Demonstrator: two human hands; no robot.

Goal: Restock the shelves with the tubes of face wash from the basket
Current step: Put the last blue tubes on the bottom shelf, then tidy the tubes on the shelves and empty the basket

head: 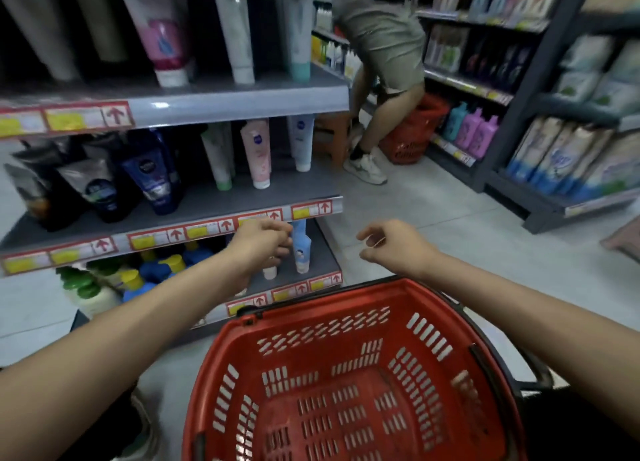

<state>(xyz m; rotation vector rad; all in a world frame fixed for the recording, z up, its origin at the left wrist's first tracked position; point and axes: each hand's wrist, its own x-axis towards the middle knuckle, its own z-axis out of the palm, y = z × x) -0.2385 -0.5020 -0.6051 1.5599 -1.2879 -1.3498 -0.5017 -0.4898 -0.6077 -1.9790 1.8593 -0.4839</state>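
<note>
Left hand point(259, 243) covers tube point(269, 272) (grip unclear)

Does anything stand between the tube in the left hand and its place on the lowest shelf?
Nothing visible does. The left hand holds the tube with its white cap already down at the lowest shelf, close beside a standing blue tube.

basket point(221, 356): red moulded plastic, slotted walls, dull, scuffed | basket handle point(547, 374): black, smooth | shelf point(242, 103): grey, smooth, faint sheen along front edge | price strips point(194, 233): glossy, paper-like labels | face-wash tube point(300, 249): smooth glossy plastic | floor point(433, 225): pale tiles, matt | stool point(332, 131): brown, wood-like
</note>
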